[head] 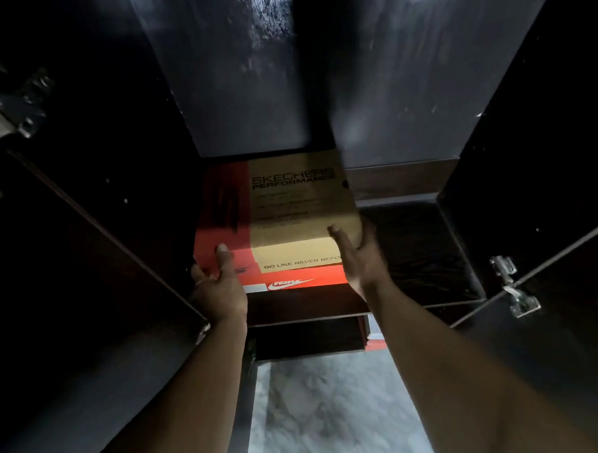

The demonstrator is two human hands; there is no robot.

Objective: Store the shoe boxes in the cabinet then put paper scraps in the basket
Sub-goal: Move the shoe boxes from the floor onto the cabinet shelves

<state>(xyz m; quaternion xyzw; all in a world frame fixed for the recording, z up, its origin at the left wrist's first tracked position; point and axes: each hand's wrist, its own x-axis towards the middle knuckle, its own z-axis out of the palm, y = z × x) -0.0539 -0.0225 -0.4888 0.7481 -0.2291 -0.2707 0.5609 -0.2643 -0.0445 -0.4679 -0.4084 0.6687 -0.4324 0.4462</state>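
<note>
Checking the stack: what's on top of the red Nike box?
A tan Skechers box lies on the red Nike box, right hand gripping its corner. Whatever is behind is hidden.

Tan box lid [291,205]: "SKECHERS PERFORMANCE" in dark letters; the smaller lines beneath are too blurred to read.
Tan box front edge [299,262]: "GO LIKE NEVER BEFO…", its end hidden behind the right hand [361,260].
Red box front [305,281]: white Nike swoosh with a small word over it, seen upside down and blurred.
Red box left face: dark marks, unreadable.
</note>
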